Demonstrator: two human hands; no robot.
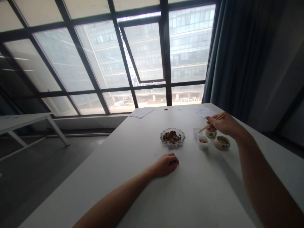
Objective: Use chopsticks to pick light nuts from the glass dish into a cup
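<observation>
My right hand [222, 124] is raised above the far right of the white table [152, 193] and shut on a pair of wooden chopsticks [212, 123]. The chopstick tips point left, just above a small clear plastic cup [196, 133]. Close below my hand stand a small cream ceramic pot [211, 134] and a similar, wider pot [222, 142]. A small square container [203, 142] holds a little pale food. My left hand [166, 165] rests curled on the tabletop, holding nothing, just in front of a cut-glass bowl [172, 138] of brown food.
Loose papers [142, 112] and more sheets [203, 111] lie at the far end of the table, which stops near a large framed window [123, 57]. A dark curtain [235, 57] hangs to the right. Another white table [21, 122] stands at the left.
</observation>
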